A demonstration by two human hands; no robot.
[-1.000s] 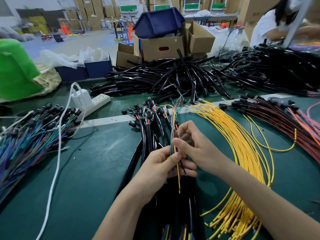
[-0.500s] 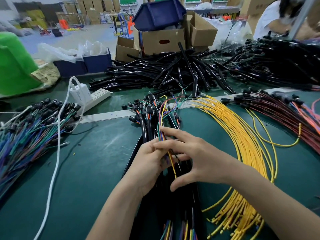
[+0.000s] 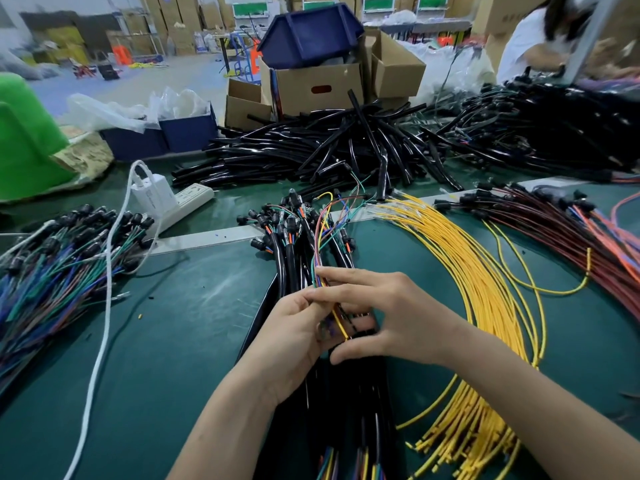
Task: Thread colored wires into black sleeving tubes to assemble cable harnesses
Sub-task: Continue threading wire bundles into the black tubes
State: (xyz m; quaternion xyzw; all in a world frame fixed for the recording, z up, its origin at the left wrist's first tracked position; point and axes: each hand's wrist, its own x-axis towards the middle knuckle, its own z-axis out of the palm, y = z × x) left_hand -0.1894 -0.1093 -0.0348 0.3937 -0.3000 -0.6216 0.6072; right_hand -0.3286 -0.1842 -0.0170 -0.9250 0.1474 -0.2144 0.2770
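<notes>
On my table [image 3: 173, 341], spare tubes [image 3: 311, 150] lie heaped behind the stack [image 3: 287, 251] of sleeved harnesses, handy for reaching. Over the stack, my left hand [image 3: 291, 334] clamps the wires [image 3: 320, 237] to bunch them. My right hand [image 3: 391, 317] lies uncurled across them, probably evening them up.

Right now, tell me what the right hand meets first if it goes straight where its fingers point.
The loose coloured wires, likely: the right hand points leftward and its fingertips sit at them, the left hand just beyond.
</notes>
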